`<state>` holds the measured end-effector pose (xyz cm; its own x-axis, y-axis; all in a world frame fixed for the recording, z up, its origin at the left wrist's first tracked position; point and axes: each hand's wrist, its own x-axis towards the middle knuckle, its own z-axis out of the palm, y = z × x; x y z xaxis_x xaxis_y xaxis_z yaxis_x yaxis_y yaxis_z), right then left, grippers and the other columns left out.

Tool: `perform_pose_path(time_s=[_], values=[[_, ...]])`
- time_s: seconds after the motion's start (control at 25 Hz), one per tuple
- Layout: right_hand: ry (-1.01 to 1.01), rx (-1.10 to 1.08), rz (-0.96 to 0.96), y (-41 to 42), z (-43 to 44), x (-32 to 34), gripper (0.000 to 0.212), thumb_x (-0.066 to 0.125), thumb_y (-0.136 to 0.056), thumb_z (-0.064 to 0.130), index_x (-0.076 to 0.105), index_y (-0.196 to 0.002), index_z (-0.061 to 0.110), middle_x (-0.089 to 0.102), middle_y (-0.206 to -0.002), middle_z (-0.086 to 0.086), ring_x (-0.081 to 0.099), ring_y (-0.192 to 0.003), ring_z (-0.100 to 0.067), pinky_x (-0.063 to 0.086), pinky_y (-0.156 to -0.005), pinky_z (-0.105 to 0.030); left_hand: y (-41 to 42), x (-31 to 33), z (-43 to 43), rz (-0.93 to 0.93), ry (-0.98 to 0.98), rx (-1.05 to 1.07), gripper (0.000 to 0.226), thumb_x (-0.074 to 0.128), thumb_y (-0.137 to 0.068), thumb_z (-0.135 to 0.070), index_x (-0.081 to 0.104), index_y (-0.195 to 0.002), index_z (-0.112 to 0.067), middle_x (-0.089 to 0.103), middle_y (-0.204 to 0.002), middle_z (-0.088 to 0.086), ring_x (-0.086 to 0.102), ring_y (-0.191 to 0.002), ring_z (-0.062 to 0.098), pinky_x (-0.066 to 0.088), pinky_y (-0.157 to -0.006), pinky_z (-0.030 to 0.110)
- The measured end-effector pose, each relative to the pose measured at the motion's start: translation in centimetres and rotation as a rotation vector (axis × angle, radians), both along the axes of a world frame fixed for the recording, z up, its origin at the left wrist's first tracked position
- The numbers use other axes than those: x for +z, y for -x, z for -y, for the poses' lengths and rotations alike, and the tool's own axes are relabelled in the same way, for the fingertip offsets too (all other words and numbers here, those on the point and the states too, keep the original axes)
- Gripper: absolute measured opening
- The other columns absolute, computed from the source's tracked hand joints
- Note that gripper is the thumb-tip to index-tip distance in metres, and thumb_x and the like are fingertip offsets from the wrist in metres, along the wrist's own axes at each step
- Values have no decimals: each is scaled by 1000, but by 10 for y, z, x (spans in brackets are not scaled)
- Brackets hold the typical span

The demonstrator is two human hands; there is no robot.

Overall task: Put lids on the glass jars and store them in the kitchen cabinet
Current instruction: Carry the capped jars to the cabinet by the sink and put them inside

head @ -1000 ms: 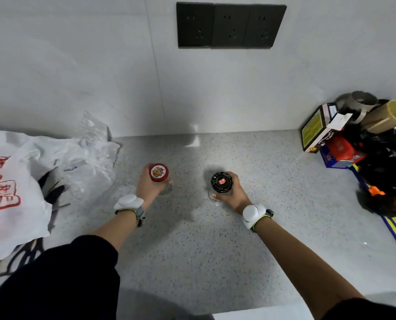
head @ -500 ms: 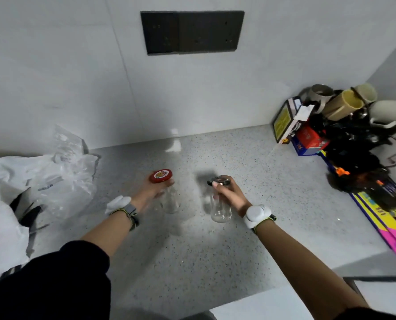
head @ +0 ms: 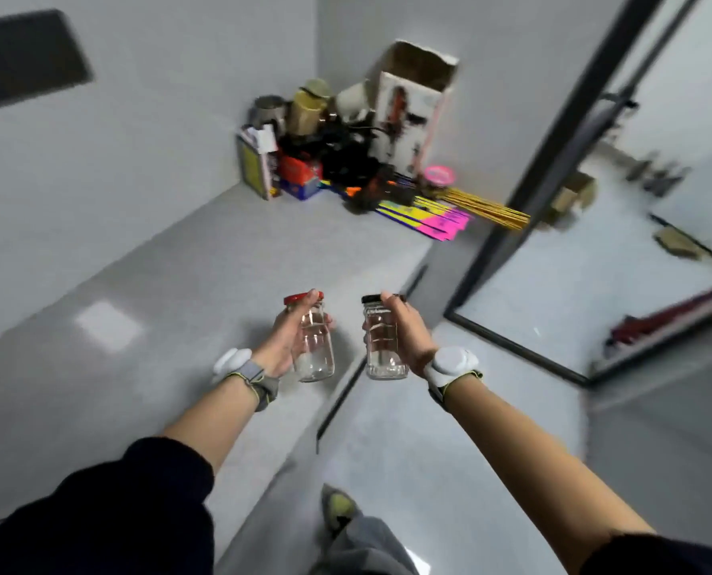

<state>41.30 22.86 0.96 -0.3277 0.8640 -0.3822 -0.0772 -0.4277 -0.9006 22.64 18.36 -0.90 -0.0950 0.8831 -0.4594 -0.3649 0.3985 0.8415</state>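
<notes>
Above surface [head: 205, 259] edge: both jars held in air, apart
left jar [head: 313, 346]: empty, red lid [head: 303, 297] on, upright, slight tilt
right jar [head: 384, 344]: empty, black lid [head: 374, 299] on, upright
left hand [head: 286, 339] grip: clamped on left jar
right hand [head: 408, 332] grip: clamped on right jar

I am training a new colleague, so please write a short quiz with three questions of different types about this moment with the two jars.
1. True or false: both glass jars rest on the countertop.
2. Which lid colour is on the jar in the left hand? A) red B) black C) pink
3. Fill in: the right hand holds the jar with the ____ lid.

Key:
1. False; both are held in the air.
2. A, the red lid.
3. black.
</notes>
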Motion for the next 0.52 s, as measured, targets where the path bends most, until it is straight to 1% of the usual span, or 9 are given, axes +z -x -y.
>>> perform_pose_path(time_s=[0.08,0.12,0.16,0.28,0.36,0.4,0.44,0.52], values=[[0,-110,12,-57,22,3,37,61,-80,46,59,-91,11,61,-68,-9,58,-52,-20,49,-56,-28,-49,2,-8,2,-9,-91,34,58,-81,-51,58,-94,-20,70,-70,-2,65,-63,12,50,-64,26],[6,-179,18,-89,35,4,39,61,-78,48,58,-91,11,61,-67,-10,57,-52,-21,48,-55,-29,-80,3,-10,7,-23,-168,32,58,-83,-51,58,-94,-21,69,-71,-2,65,-64,12,51,-64,26],[2,-285,21,-136,53,7,40,61,-79,47,58,-92,10,60,-66,-10,56,-51,-22,48,-54,-28,-129,9,-9,8,-26,-281,33,58,-83,-52,59,-94,-21,68,-71,-2,65,-64,11,51,-64,27],[-4,-493,36,-239,100,13,35,51,-93,41,56,-98,6,57,-70,-13,54,-50,-23,47,-51,-27,-242,16,-5,29,-38,-508,32,61,-81,-54,59,-88,-22,66,-71,-3,64,-65,12,50,-66,28],[-8,-631,35,-307,137,12,35,49,-94,42,59,-100,8,58,-72,-12,55,-51,-24,47,-53,-28,-321,16,10,44,-43,-642,31,61,-82,-52,59,-87,-21,66,-70,-2,64,-63,12,51,-65,26],[-13,-729,43,-356,165,13,36,50,-93,43,61,-99,9,58,-73,-12,55,-52,-25,47,-54,-28,-378,15,26,57,-31,-732,31,62,-81,-51,59,-88,-20,66,-69,-1,65,-62,12,50,-65,26],[-23,-797,57,-391,185,11,35,51,-92,44,61,-98,10,58,-72,-11,55,-53,-25,47,-54,-28,-418,13,38,64,-19,-788,33,64,-80,-50,59,-88,-19,66,-68,0,65,-60,13,50,-65,26],[-13,-933,63,-462,232,8,33,50,-94,41,60,-95,10,58,-71,-11,55,-52,-24,46,-54,-29,-503,9,69,53,-2,-903,35,66,-79,-51,60,-88,-18,66,-67,0,65,-59,13,51,-66,27]])
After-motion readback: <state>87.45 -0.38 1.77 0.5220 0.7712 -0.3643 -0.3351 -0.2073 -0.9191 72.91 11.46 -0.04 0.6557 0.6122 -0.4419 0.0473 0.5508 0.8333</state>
